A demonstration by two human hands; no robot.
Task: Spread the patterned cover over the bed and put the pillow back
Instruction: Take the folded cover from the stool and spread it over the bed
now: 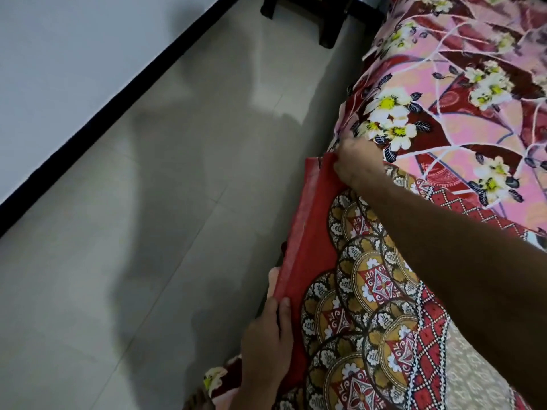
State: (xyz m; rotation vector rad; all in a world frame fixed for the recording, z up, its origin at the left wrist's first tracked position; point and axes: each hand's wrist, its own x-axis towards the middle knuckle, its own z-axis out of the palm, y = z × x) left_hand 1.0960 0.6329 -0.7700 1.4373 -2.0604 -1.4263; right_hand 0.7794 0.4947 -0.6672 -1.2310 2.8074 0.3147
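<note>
Cover [370, 279] being held along bed [461, 119] side.
Left hand [266, 335] is gripping cover's red border [307, 232] at bed's floor-side edge; right hand [353, 161] is pinching same border farther up bed.

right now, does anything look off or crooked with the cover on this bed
The patterned cover lies over only the near part of the floral sheet; beyond the right hand the sheet is bare. That hand and the left hand grip the cover's red border along the side. No tear or stain shows.
</note>
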